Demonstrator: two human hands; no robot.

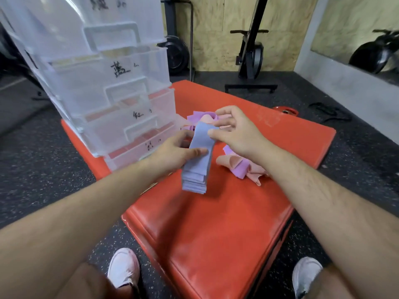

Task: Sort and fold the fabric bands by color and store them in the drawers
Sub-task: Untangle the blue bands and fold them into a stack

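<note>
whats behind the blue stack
Loose purple and pink bands piled on the red mat. The stack and the right hand cover most of that pile.

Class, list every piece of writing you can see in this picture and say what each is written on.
"藍", with a small mark after it: black handwriting on the second drawer.
"紅", probably: black handwriting on the third drawer, blurred.
Top drawer and bottom drawer: black handwriting, too blurred to read.
No other text can be read.
</note>
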